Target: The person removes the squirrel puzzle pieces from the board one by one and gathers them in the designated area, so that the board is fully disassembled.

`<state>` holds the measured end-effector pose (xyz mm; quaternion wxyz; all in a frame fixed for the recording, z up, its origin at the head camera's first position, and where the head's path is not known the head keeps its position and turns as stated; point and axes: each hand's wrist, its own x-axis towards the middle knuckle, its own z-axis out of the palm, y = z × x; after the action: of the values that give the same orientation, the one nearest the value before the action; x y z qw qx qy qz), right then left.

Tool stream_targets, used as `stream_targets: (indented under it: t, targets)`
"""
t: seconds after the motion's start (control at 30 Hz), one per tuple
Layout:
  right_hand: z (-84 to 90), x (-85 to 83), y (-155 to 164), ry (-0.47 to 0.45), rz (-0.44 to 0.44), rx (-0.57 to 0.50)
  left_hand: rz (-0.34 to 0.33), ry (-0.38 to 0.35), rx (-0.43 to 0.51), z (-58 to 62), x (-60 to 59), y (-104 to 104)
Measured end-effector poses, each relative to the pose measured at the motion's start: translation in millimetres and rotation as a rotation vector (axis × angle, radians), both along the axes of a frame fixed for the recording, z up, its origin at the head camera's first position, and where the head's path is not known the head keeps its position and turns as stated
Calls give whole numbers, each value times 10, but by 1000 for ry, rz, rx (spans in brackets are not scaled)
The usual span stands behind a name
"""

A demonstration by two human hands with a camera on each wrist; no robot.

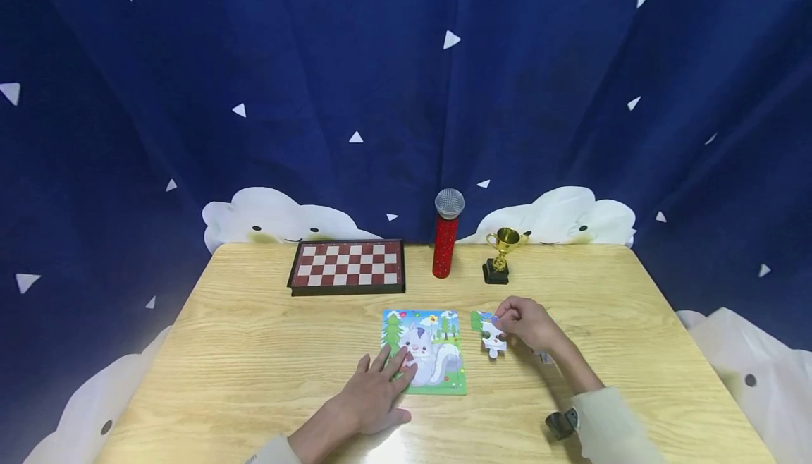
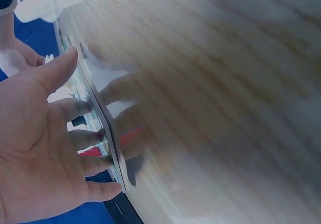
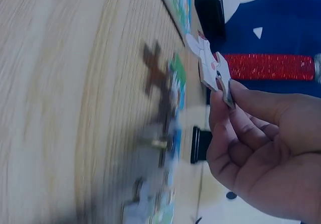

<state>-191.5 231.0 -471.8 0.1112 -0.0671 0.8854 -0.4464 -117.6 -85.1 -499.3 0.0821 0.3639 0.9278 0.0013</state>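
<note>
backdrop: navy curtain (image 1: 406,97), white triangles | furniture: light wooden table (image 1: 254,351)

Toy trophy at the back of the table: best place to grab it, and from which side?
Take the gold trophy by the thin stem between cup and black base, coming from the front-right. It stands upright, and the cup's side handles would likely make a grip there awkward. The red microphone stands close on its left, so that side is tighter. The right hand, now pinching a puzzle piece, is nearest.
</note>
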Motion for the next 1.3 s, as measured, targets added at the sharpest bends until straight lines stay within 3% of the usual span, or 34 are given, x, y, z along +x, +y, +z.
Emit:
stream_targets:
  t: [0.47, 0.63, 0.83, 1.03, 1.3]
  targets:
    - [-147, 63, 304, -101, -56, 72, -4, 17, 6, 20, 11, 9]
    - [-216, 65, 325, -71, -70, 134, -7, 12, 22, 0, 1, 1]
    - [-293, 53, 308, -41, -115, 210, 11, -51, 49, 36, -11, 13]
    - [-274, 55, 266, -43, -140, 268, 29, -72, 49, 57, -16, 21]
    - [-187, 55, 145, 35, -74, 258, 33, -81, 112, 61, -11, 9]
